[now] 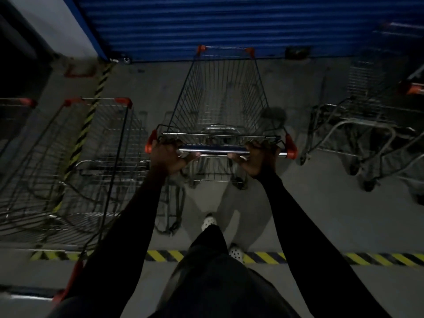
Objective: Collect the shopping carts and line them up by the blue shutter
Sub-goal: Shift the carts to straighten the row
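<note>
A wire shopping cart [220,99] is standing in the centre of the frame, its nose pointing at the blue shutter [206,24] across the upper edge, close to the shutter's base. The basket is showing bare grey metal mesh, tapering toward the front, with orange-red plastic caps at all four top corners. A chrome handle bar [213,152] with a dark centre sleeve is running across its near end. The left hand [168,157] and right hand [257,159] are gripping this bar, set apart toward its two ends, fingers curled round it. A second cart [91,145] is sitting at centre left, more carts [367,111] at the right edge, blurred. Yellow-black hazard tape [263,258] is crossing the grey floor below.
</note>
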